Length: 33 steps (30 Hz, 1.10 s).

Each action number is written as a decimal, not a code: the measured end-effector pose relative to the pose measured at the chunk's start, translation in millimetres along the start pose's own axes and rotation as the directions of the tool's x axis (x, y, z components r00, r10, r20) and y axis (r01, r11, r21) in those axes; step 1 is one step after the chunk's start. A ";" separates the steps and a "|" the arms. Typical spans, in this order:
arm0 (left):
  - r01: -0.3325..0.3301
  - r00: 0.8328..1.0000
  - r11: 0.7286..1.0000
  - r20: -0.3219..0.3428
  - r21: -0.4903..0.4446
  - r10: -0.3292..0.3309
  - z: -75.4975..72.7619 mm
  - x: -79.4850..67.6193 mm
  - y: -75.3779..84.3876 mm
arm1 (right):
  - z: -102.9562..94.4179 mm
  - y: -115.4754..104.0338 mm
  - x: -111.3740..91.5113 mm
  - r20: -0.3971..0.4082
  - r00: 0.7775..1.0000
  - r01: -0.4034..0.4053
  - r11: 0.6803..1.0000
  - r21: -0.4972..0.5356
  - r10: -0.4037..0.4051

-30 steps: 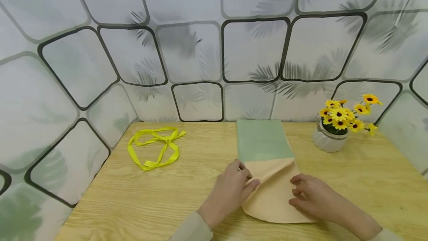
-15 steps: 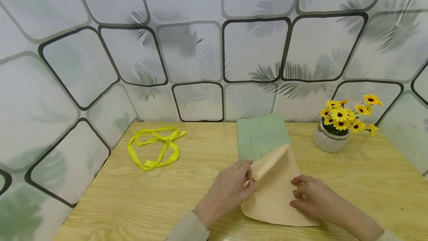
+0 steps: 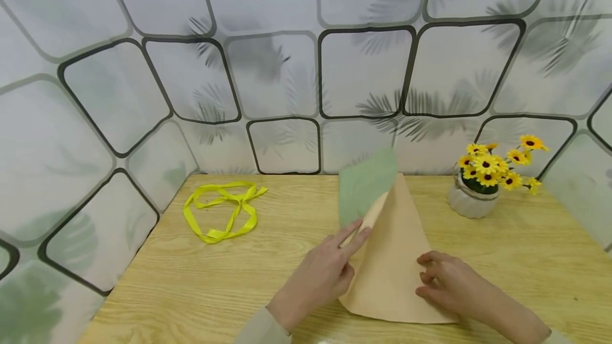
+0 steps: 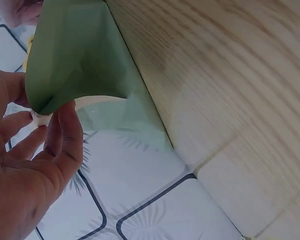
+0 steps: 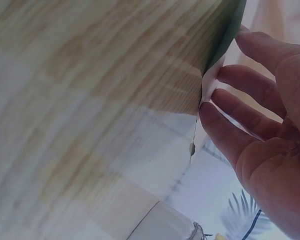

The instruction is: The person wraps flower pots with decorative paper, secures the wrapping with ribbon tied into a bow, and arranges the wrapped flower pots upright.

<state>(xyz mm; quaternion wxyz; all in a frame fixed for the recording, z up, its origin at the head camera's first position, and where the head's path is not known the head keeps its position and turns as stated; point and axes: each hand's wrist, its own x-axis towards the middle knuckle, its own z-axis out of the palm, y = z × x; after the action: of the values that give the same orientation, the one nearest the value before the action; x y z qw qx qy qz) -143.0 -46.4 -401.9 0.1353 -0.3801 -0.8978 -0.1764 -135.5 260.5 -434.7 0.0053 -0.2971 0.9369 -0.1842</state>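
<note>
A sheet of paper, peach on one face and green on the other (image 3: 399, 275), lies on the wooden table with its peach face up near the hands. Its far green part (image 3: 365, 185) rises towards the wall, and the left side folds over in a raised curve. My left hand (image 3: 317, 269) pinches that raised left side, with two fingers stretched along the fold. The left wrist view shows thumb and fingers at the green paper's edge (image 4: 85, 55). My right hand (image 3: 447, 283) rests loosely bent fingertips on the right side of the sheet, holding it down.
A loosely tangled yellow ribbon (image 3: 246, 208) lies at the back left of the table (image 3: 205, 285). At the back right stands a white pot (image 3: 470, 200) of yellow flowers (image 3: 492, 166). A patterned wall covering (image 3: 282, 142) borders the table behind and at the sides.
The left hand has shifted its grip and stretched its fingers along the fold. The peach fold now reaches farther back, and the green end has lifted and narrowed. The right hand stays in place.
</note>
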 end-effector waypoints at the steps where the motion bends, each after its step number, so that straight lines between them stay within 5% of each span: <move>1: 0.004 1.000 1.000 -0.001 -0.008 -0.004 -0.8 -0.5 -0.3 | 0.0 0.2 -0.1 -0.001 1.000 0.004 1.000 0.000 -0.004; 17: 0.007 0.998 0.994 -0.056 -0.114 -0.013 -5.4 -12.6 -4.6 | -2.2 3.8 -7.1 0.016 1.000 -0.021 1.000 -0.016 0.022; 33: 0.079 0.992 0.992 -0.086 -0.100 -0.088 -7.9 -31.8 -6.9 | -5.6 9.2 -16.2 0.006 1.000 -0.026 0.999 -0.035 0.026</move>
<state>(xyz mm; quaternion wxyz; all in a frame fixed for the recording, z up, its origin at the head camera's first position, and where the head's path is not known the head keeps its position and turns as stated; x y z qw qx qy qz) -125.7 -74.4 -408.2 0.1497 -0.3399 -0.8964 -0.2421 -128.0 278.4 -434.4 0.0057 -0.2856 0.9437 -0.1668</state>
